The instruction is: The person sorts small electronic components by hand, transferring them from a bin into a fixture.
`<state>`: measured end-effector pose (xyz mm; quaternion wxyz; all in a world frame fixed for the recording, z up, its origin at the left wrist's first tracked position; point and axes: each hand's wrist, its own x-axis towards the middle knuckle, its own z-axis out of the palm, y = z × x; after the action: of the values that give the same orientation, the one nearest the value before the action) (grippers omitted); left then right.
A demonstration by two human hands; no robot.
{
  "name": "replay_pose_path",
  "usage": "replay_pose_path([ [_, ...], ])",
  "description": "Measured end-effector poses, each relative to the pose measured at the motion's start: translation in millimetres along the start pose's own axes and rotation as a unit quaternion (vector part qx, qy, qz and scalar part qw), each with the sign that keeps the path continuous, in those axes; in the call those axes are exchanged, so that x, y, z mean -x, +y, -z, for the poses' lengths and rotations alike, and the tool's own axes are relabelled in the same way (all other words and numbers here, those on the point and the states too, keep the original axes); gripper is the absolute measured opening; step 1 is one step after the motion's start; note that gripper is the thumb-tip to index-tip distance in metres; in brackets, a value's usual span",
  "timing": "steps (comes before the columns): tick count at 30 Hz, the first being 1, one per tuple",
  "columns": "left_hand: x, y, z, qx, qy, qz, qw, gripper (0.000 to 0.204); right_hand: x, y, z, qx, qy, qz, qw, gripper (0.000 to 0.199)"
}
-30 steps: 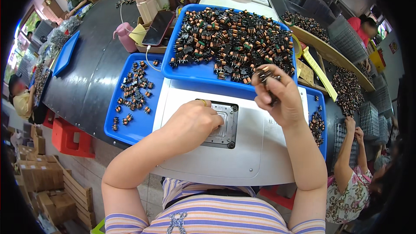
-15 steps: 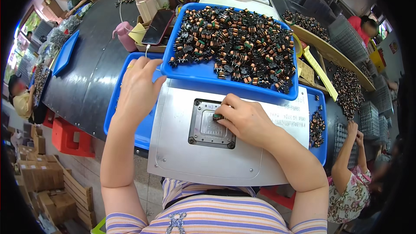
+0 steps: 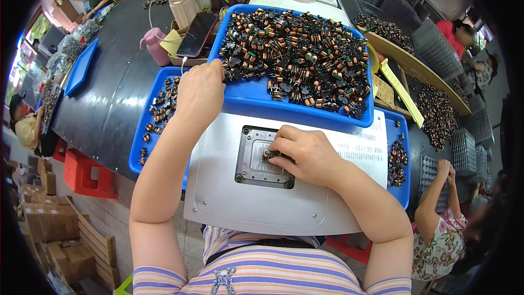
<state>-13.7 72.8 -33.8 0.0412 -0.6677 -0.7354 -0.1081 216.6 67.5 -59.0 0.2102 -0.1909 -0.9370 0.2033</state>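
Between thumb and fingers, my right hand (image 3: 303,154) pinches a small copper-wound coil (image 3: 268,154) above the square metal fixture (image 3: 250,177). That fixture is set into a silver machine top (image 3: 262,204). My left hand (image 3: 201,92) is over the left corner of a raised blue tray (image 3: 245,90) heaped with black-based copper coils (image 3: 305,54). Its fingers are closed at the edge of the heap, and their tips are hidden, so what they hold does not show.
A lower blue tray (image 3: 143,95) with scattered coils lies at left; another (image 3: 401,192) holds coils at right. Behind stand a phone (image 3: 197,35), a pink bottle (image 3: 155,48) and a pale tumbler (image 3: 182,6). Co-workers sit along both sides, one's hands (image 3: 446,172) at right.
My left hand has moved right from above the lower left tray to the raised tray's corner, its fingers closing. My right hand has shifted slightly left and down with the coil over the fixture.
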Motion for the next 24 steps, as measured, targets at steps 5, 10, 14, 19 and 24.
replay_pose_path([
  [5,19,12,22,0.338,0.043,0.022,0.94,0.021,0,-3,-5,0.033,0.002,0.021,0.999,0.014],
  [10,43,27,17,0.667,-0.094,0.005,0.739,0.021,2,-6,-5,0.067,-0.017,0.024,0.997,0.016],
  [14,50,28,9,0.678,-0.142,0.014,0.721,0.018,1,-2,-3,0.047,-0.002,0.023,0.999,0.013],
  [19,57,37,9,0.633,-0.169,0.051,0.754,0.016,-2,17,30,-0.589,0.114,-0.239,0.764,0.023],
  [24,61,40,2,0.401,-0.109,-0.132,0.9,0.013,0,35,52,-0.66,0.205,-0.219,0.689,0.028],
])
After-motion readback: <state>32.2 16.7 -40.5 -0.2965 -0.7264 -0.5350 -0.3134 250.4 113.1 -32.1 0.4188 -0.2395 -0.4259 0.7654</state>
